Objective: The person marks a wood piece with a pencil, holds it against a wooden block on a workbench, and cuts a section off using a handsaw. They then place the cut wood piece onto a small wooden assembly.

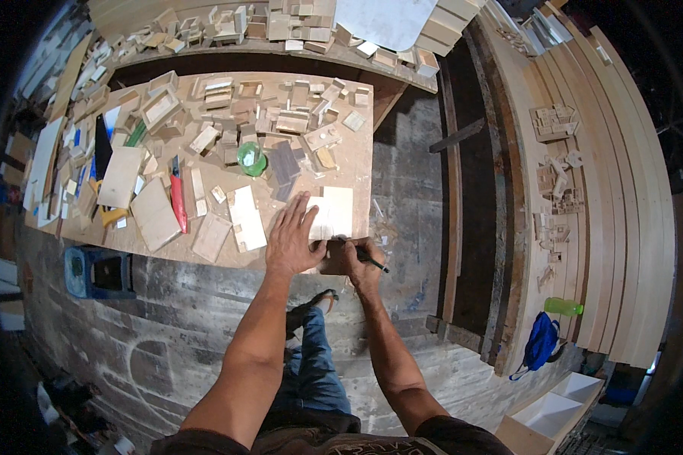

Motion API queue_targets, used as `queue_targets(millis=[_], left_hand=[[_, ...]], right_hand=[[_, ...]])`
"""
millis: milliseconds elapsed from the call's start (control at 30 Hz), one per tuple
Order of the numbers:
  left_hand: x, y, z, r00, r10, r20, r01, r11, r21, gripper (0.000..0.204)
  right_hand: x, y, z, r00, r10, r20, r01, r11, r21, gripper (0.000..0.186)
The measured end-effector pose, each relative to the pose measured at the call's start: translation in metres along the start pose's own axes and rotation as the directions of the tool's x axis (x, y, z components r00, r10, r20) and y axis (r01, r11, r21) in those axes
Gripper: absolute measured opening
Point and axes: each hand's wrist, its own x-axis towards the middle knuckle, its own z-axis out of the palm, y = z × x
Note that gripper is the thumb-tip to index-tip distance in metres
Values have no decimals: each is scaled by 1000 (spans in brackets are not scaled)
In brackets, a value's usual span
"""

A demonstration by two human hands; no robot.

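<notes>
My left hand (290, 236) lies flat, fingers stretched out, at the left edge of a pale wooden board (339, 211) near the bench's front right corner. Thin lines cross the board's left part. At its front edge my right hand (363, 262) is closed around a slim dark green pencil (376, 265). The pencil's back end sticks out to the right; its tip is too small to make out. A dark grey block (283, 168) sits just beyond my left fingertips. To the left lies another pale board with a notched edge (247, 218).
The wooden workbench (281, 265) carries many small wooden boxes, a green glass jar (251, 159) and a red-handled tool (177, 203). A blue plastic stool (99, 271) stands at left. Long planks (615, 205) at right bear small wooden pieces, a green bottle (563, 306) and a blue bag (539, 343).
</notes>
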Motion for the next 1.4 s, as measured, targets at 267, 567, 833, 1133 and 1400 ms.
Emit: queue_targets(millis=[267,567,833,1133,1400], left_hand=[[0,0,-2,998,-22,56,20,999,39,79],[0,0,-3,1000,0,26,0,1000,-6,80],[1,-1,0,1000,5,-8,-5,1000,-9,79],[0,0,-1,1000,0,-13,0,1000,-7,78],[-1,0,-1,1000,-6,-23,5,1000,-19,78]], right_hand=[[18,-2,-3,992,123,34,-127,979,163,17],[14,7,2,984,170,47,-176,959,222,17],[30,5,5,989,151,4,-147,960,237,19],[39,5,15,985,173,-24,-155,927,341,19],[45,-7,16,983,180,-33,-166,953,253,22]])
